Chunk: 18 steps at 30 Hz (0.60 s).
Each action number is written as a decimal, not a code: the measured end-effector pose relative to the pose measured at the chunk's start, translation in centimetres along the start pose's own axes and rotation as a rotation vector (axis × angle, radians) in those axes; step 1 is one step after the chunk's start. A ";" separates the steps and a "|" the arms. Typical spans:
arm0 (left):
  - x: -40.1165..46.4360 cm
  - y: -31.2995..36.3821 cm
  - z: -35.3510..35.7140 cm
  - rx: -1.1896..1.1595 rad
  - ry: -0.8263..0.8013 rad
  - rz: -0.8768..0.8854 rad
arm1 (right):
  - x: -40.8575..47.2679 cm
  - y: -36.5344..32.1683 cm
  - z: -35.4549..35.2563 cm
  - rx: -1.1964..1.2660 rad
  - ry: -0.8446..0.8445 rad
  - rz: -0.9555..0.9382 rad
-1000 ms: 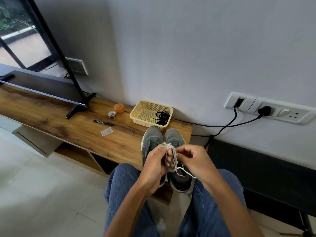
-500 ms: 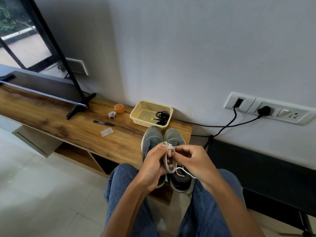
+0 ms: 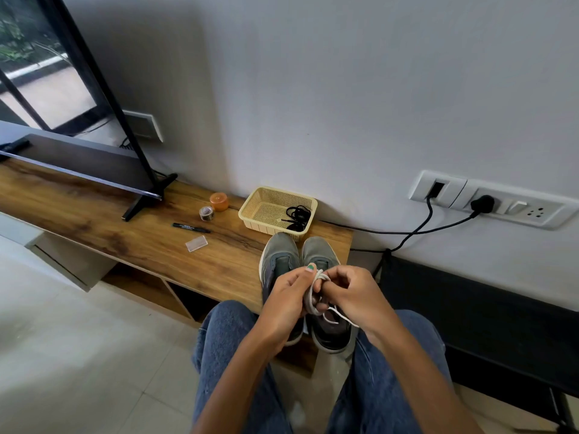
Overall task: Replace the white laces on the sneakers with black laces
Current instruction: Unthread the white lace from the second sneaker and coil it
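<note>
1. Head view: fingers (image 3: 316,278) of left hand (image 3: 286,300) and right hand (image 3: 354,296) curled round a coiled white lace (image 3: 313,297), winding it.
2. Beneath: grey sneakers (image 3: 280,258) side by side on the bench (image 3: 125,236), eyelets mostly hidden.
3. Beyond: black laces (image 3: 297,216) untouched in the basket (image 3: 263,198).
4. Judged early: white lace apparently off, relacing not begun.

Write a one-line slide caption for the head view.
Both hands bundle a white lace above grey sneakers.
</note>
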State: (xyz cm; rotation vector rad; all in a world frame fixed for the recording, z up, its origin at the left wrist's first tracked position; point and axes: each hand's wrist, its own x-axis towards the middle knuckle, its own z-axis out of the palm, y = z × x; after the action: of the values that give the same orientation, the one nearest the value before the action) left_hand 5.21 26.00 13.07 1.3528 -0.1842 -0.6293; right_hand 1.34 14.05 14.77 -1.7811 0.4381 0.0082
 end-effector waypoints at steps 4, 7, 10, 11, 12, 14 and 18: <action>0.0 0.2 0.0 0.051 0.031 0.002 | 0.5 0.8 -0.3 0.122 -0.134 0.134; 0.1 0.2 -0.2 0.086 0.069 0.022 | 0.8 1.3 -0.5 0.243 -0.238 0.199; 0.2 0.1 -0.3 0.112 0.084 0.045 | 0.8 1.3 -0.6 0.393 -0.291 0.232; 0.2 0.1 -0.2 0.108 0.083 0.047 | 0.8 1.2 -0.6 0.423 -0.291 0.236; 0.3 0.0 -0.2 0.100 0.084 0.047 | 0.7 1.2 -0.6 0.440 -0.290 0.235; 0.3 0.1 -0.2 0.080 0.085 0.040 | 0.6 1.1 -0.5 0.448 -0.287 0.213; 0.2 0.2 -0.3 0.057 0.082 0.001 | 0.0 1.2 -0.2 0.276 -0.238 0.079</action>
State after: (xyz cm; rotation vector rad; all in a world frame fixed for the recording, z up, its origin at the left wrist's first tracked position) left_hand 5.55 26.17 13.11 1.4309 -0.1379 -0.5706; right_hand 0.95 13.65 13.69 -1.4689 0.3202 0.2042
